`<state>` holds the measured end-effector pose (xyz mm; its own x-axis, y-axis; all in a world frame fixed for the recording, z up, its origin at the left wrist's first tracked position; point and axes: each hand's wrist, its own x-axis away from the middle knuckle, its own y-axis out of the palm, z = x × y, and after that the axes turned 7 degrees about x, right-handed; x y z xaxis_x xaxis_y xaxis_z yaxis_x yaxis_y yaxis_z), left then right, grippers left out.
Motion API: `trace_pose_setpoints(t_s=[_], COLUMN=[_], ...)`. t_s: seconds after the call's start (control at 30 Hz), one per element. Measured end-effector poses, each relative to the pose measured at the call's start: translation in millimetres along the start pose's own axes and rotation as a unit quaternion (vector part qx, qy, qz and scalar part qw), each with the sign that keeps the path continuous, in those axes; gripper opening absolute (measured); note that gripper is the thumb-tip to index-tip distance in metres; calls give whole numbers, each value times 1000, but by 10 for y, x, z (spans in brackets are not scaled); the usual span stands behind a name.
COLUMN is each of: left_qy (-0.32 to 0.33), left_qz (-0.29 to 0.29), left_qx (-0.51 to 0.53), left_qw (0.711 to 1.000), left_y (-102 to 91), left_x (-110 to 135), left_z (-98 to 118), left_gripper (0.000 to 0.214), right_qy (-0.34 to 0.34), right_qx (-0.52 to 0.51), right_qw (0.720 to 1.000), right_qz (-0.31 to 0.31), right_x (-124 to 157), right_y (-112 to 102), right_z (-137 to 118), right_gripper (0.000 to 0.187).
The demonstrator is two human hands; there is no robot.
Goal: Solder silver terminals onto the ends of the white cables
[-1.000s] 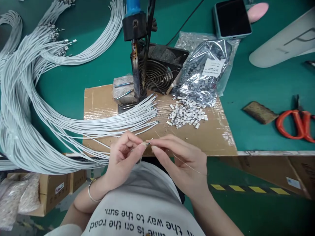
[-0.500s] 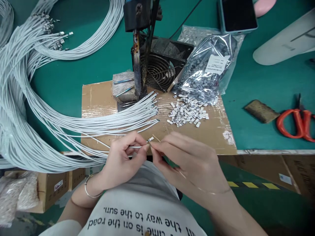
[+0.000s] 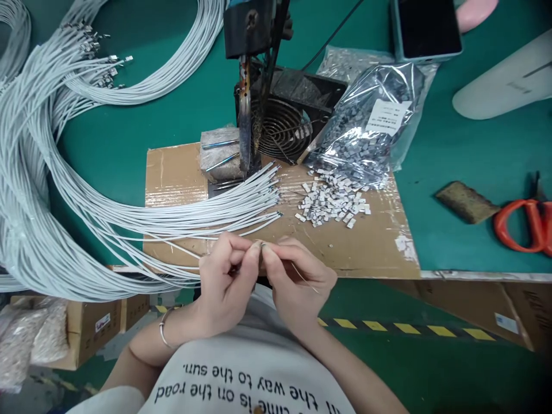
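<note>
Thumb and fingers of my left hand [image 3: 228,282] are pinched together on the end of a white cable, mostly hidden by the fingers. Against them, the fingertips of my right hand [image 3: 297,282] are closed too, and a thin wire [image 3: 305,278] trails across that hand. A tiny metallic piece [image 3: 263,244] shows where the fingertips meet; its shape is too small to make out. Just beyond lie the stripped ends of a white cable bundle [image 3: 241,204], on a cardboard sheet [image 3: 366,253]. Right of them is a pile of small white connectors [image 3: 334,198].
A soldering iron [image 3: 245,115] on a stand points down behind the cable ends, before a black fan [image 3: 282,129]. Farther right are a plastic bag of parts [image 3: 366,121], a phone [image 3: 426,29], a brown sponge [image 3: 467,201] and red-handled scissors [image 3: 521,225]. More cables [image 3: 26,172] fill the left.
My right hand has turned and drawn in, its fingertips now touching those of my left. The white connector seen at my left fingertips is now mostly covered. The view has shifted slightly.
</note>
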<state>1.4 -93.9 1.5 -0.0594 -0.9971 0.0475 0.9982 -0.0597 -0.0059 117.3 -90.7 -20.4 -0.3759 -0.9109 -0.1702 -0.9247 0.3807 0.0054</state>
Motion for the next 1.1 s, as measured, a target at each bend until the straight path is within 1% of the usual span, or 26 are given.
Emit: trace_pose_setpoints(t_s=[0.1,0.2,0.3,0.4,0.5,0.6,0.73,0.87,1.0,1.1], left_qy=[-64,-113,-134,-134,-136,-133,-119,-91,-41,2], left_qz=[-27,-32,-25,-20,-18,-11,0,4,10,11], left_qx=[81,149,203,220,204,163,93,36,-12,-18], left_qw=[994,982,970,966,969,978,989,995,999,1000], left_y=[1,10,9,-4,-17,-19,-7,6,28,69], left_x=[-33,-81,-123,-140,-131,-112,-89,-80,-80,-62], left_z=[46,104,136,145,153,154,128,121,117,63], left_gripper=[22,25,27,23,23,25,28,24,18,15], right_qy=[-17,-30,-33,-27,3,24,22,41,50,60], right_qx=[9,18,29,35,39,36,37,42,51,54], right_qw=[1000,999,999,998,995,991,990,988,988,988], right_qz=[0,-5,-18,-46,-90,-127,-137,-141,-136,-133], right_x=[-23,-36,-52,-89,-143,-198,-249,-263,-274,-252], right_y=[-22,-39,-54,-103,-188,-272,-315,-312,-334,-309], right_z=[-19,-32,-44,-65,-97,-132,-173,-197,-219,-215], right_gripper=[18,20,21,20,16,17,18,14,14,15])
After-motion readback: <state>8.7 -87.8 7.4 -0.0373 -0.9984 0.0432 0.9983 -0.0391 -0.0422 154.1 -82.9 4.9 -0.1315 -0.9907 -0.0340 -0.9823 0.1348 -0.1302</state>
